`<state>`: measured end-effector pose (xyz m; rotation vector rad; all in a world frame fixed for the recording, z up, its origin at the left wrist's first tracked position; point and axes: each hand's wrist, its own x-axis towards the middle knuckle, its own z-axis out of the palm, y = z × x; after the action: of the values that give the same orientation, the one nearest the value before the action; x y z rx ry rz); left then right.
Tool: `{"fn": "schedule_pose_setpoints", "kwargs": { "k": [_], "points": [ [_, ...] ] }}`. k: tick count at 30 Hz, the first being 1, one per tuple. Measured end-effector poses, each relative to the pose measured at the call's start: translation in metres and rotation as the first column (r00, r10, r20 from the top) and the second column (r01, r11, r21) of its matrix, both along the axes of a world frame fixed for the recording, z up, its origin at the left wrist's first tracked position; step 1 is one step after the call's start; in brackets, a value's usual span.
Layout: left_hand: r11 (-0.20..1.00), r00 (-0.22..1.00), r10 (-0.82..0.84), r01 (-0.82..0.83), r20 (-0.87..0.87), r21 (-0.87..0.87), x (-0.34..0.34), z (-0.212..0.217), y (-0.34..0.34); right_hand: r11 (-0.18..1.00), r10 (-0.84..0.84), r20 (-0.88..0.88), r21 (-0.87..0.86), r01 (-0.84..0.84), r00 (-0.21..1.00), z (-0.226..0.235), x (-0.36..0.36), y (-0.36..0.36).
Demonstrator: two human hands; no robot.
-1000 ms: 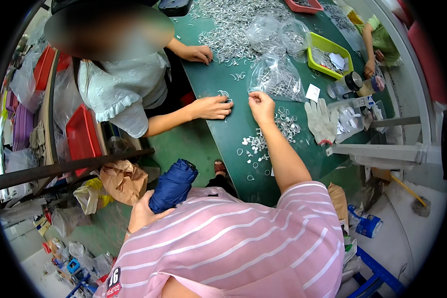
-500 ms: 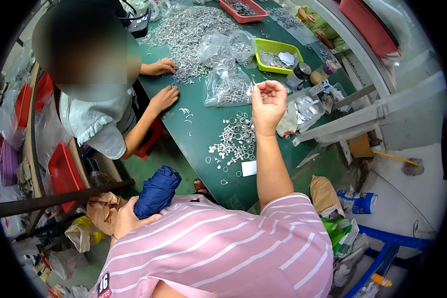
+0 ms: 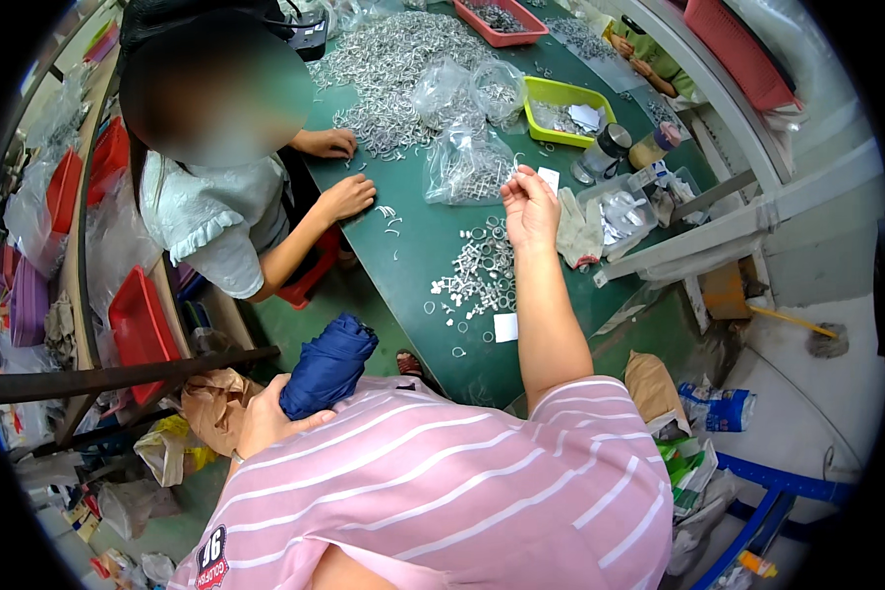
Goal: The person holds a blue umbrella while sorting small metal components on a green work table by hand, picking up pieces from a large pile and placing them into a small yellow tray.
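My left hand [image 3: 265, 421] is wrapped round a folded navy umbrella [image 3: 330, 364], held low by my striped shirt. Over the green table [image 3: 374, 265] my right hand [image 3: 533, 211] is closed in a pinch, with a small curved silver metal piece [image 3: 517, 163] showing at the fingertips. Right beside that hand sits a clear plastic bag [image 3: 467, 169] of similar metal pieces. Loose silver rings and fittings [image 3: 477, 270] lie spread left of my right forearm, with a small white card [image 3: 505, 327] near them.
A co-worker's hands [image 3: 347, 197] rest at the table's left edge, by a large heap of metal pieces [image 3: 393, 74]. Behind my right hand stand a yellow-green tray [image 3: 570, 95], jars [image 3: 605, 152] and a clear box [image 3: 619, 211]. A metal frame [image 3: 703, 241] borders the right.
The whole view has shifted slightly. My right hand has come a little closer to the clear bag, uncovering a white card behind it. My left hand still holds the umbrella.
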<state>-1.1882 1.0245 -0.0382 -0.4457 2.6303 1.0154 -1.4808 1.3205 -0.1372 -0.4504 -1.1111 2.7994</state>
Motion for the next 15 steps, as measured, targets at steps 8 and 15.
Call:
{"fn": "schedule_pose_setpoints", "kwargs": {
  "k": [8, 15],
  "points": [
    [0.996, 0.996, 0.086, -0.086, -0.038, 0.005, 0.018, -0.008, -0.003, 0.999, -0.05, -0.089, -0.008, 0.049, 0.995, 0.011, -0.022, -0.004],
    [0.993, 0.993, 0.114, -0.114, -0.019, 0.007, 0.017, 0.007, 0.001, 0.964, -0.138, -0.281, 0.184, 0.195, 0.95, 0.029, -0.017, -0.021]
  ]
}}
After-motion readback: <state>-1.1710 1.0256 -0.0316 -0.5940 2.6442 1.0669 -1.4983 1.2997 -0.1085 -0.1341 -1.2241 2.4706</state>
